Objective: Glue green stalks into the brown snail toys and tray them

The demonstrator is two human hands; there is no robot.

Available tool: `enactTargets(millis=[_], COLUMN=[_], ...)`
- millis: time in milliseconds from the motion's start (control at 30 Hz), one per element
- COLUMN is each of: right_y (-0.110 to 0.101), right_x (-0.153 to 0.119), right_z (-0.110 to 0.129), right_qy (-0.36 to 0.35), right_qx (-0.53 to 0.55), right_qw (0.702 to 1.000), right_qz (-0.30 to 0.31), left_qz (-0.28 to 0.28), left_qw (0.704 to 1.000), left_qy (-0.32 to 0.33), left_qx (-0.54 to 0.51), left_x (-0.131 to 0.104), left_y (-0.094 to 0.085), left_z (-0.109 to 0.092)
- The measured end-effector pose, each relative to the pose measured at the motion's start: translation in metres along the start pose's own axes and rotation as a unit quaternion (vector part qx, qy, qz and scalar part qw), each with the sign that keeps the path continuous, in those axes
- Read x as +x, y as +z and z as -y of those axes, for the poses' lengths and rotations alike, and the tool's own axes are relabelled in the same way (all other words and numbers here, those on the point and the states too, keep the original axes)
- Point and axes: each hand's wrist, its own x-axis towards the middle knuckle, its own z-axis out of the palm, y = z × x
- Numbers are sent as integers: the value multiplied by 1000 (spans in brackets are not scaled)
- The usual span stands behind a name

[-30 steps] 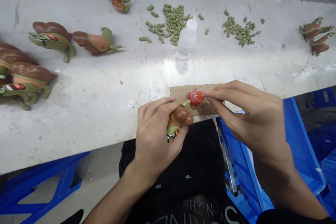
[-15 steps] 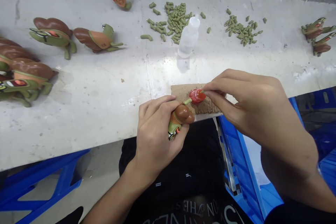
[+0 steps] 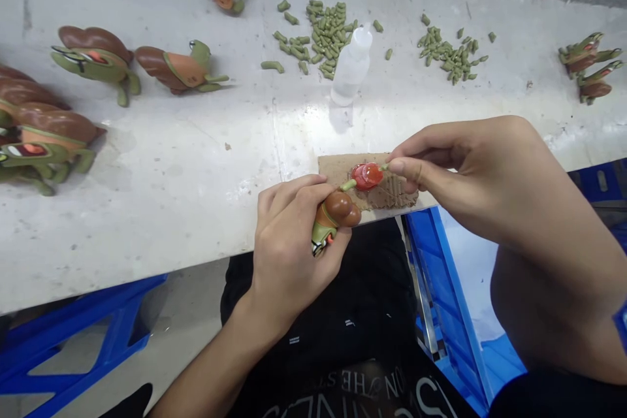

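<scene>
My left hand [image 3: 296,235] is wrapped round a turtle figurine [image 3: 337,209] with a brown shell and green head, near the table's front edge. One green limb of the figurine sticks out toward a red bottle cap-like dish [image 3: 367,176] holding something glossy and wet. That red dish rests on a piece of brown cardboard [image 3: 337,166]. Between thumb and forefinger, my right hand [image 3: 441,170] pinches a small green peg-like piece [image 3: 385,166] at the right side of the red dish. Most of the piece is hidden by the fingertips.
A translucent squeeze bottle [image 3: 351,68] stands behind the cardboard. Beyond it lie two heaps of small green pieces [image 3: 328,32], [image 3: 448,55]. Several turtle figurines [image 3: 93,62] are at the left, and two figurines [image 3: 590,68] at the far right. Blue plastic stools [image 3: 445,287] stand below the table.
My right hand has shifted slightly right and its wrist has turned, with the green piece drawn to the edge of the red dish. My left hand stays nearly still round the figurine.
</scene>
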Motion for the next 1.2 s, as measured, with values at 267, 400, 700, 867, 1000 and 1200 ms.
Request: enactTargets(millis=[267, 400, 700, 867, 1000, 1200], right_y=[7, 15, 34, 30, 30, 35], right_x=[-15, -31, -50, -54, -62, -71], right_z=[-33, -44, -51, -52, -48, -55], right_qy=[122, 106, 165, 100, -36, -109], right_qx=[212, 147, 102, 30, -73, -112], right_qw=[969, 977, 970, 980, 982, 977], right_qz=[-38, -111, -144, -169, -168, -146], left_qz=[-2, -7, -10, -7, -12, -8], left_qw=[1000, 1000, 1000, 1000, 999, 999], left_qy=[-2, -5, -8, -10, 1, -13], left_qx=[2, 6, 19, 24, 32, 41], left_x=[1, -1, -2, -1, 0, -1], left_y=[1, 2, 3, 4, 3, 3], left_z=[1, 3, 3, 2, 2, 1])
